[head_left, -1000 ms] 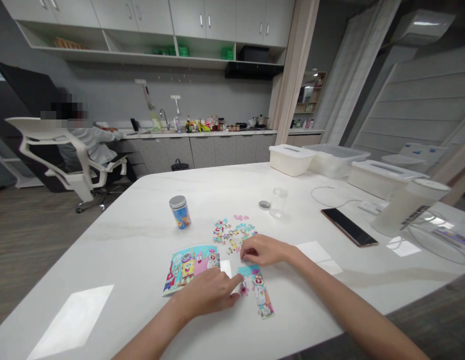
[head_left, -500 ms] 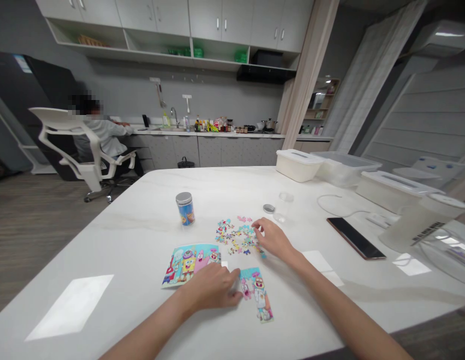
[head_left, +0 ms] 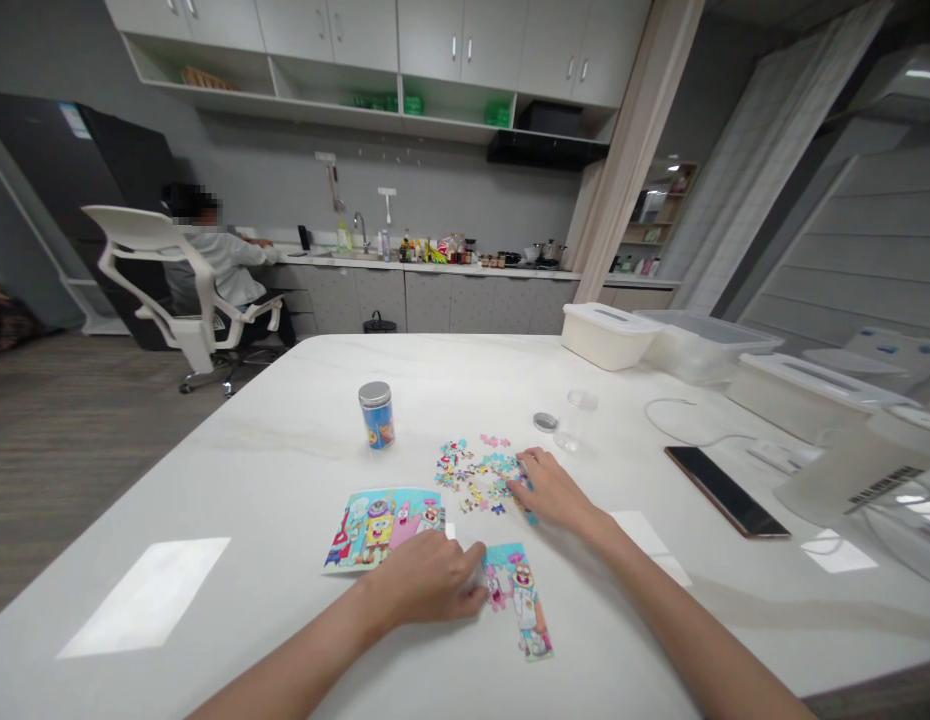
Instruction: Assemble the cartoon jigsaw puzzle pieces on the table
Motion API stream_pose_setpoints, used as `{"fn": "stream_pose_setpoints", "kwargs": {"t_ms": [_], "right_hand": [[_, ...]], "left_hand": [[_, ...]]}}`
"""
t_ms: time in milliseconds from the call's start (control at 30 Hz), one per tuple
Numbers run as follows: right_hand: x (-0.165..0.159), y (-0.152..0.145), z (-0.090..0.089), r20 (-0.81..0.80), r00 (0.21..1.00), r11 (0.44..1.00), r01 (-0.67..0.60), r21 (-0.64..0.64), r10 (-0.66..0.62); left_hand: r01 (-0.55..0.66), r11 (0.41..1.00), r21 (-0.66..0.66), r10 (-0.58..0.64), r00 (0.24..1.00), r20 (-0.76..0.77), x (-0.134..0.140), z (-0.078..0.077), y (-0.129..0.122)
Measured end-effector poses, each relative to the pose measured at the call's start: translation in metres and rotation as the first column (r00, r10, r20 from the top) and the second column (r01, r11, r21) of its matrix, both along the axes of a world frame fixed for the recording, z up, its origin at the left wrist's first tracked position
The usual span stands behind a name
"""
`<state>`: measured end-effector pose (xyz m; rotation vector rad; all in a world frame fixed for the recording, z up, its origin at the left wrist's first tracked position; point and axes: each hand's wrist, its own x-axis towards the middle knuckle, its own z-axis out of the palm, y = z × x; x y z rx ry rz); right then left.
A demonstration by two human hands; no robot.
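Observation:
A partly joined cartoon jigsaw puzzle [head_left: 534,612] lies flat on the table. At its left edge is my left hand [head_left: 433,572], index finger and thumb apart, with the other fingers curled. That hand partly covers the lower right of a picture sheet [head_left: 379,530] showing cartoon figures. Loose jigsaw pieces [head_left: 476,470] are spread beyond the puzzle. My right hand [head_left: 553,488] is at the right side of these pieces, thumb and index finger apart, with nothing visible held between them. Some pieces are hidden beneath its fingers.
Behind the sheet stands a blue-labelled jar [head_left: 377,418] with a silver lid. A clear jar [head_left: 575,422] and a loose lid [head_left: 545,422] are beyond my right hand. Farther right lie a phone [head_left: 726,492], a cable and storage boxes [head_left: 611,335]. A person sits at the back left.
The view has swung slightly left, so things appear farther right. My right hand has shifted slightly over the loose pieces. My left hand stays by the joined puzzle.

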<state>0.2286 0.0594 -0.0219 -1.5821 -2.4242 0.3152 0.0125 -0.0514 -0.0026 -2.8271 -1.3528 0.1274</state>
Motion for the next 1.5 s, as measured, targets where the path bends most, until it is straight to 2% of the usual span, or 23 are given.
{"fn": "stream_pose_setpoints", "kwargs": {"t_ms": [200,367,500,600,667,733,800,867,1033,1133,1200,1367,1500], "right_hand": [[-0.003,-0.001,-0.002,-0.044,0.996,0.995,-0.077,-0.064,0.074],[0.008,0.004,0.005,-0.05,0.992,0.992,-0.119,-0.039,0.117],[0.017,0.008,0.008,0.027,0.997,0.997,-0.074,-0.005,0.074],[0.02,0.01,0.011,0.038,0.999,0.999,-0.032,-0.033,0.033],[0.022,0.01,0.015,0.018,0.997,0.993,-0.08,-0.089,0.081],[0.024,0.009,0.018,-0.01,0.98,0.97,-0.197,-0.139,0.198],[0.025,0.008,0.021,-0.04,0.957,0.945,-0.289,-0.15,0.286],[0.026,0.007,0.023,-0.067,0.95,0.94,-0.312,-0.139,0.305],[0.023,0.009,0.013,-0.068,0.964,0.964,-0.262,-0.049,0.258],[0.013,0.015,0.004,-0.076,0.99,0.991,-0.109,0.074,0.115],[0.003,0.022,0.0,-0.077,0.996,0.994,-0.038,0.104,0.046],[-0.021,0.045,0.005,0.033,0.999,0.998,0.008,0.067,-0.01],[-0.03,0.065,0.008,0.078,0.997,0.999,-0.027,0.029,0.025]], "left_hand": [[0.058,0.998,0.035,-0.058,0.998,-0.011,0.0,0.001,-0.001],[0.121,0.991,0.053,-0.123,0.992,0.03,0.002,0.0,-0.002],[0.138,0.986,0.097,-0.14,0.99,0.014,0.004,-0.004,-0.002],[0.149,0.977,0.151,-0.154,0.988,0.023,0.004,-0.008,-0.002],[0.16,0.97,0.182,-0.169,0.985,0.036,0.003,-0.01,-0.002],[0.169,0.966,0.195,-0.181,0.983,0.043,0.002,-0.011,-0.003],[0.168,0.967,0.194,-0.179,0.983,0.04,0.002,-0.013,-0.003],[0.16,0.968,0.191,-0.17,0.985,0.037,0.003,-0.014,-0.003],[0.132,0.974,0.184,-0.141,0.989,0.04,0.005,-0.014,-0.003],[0.062,0.982,0.181,-0.074,0.995,0.062,0.006,-0.012,-0.003],[0.012,0.985,0.173,-0.025,0.997,0.071,0.006,-0.009,-0.002],[-0.052,0.988,0.148,0.042,0.997,0.072,0.005,-0.006,0.0],[-0.064,0.987,0.145,0.052,0.995,0.087,0.005,-0.006,0.0]]}}
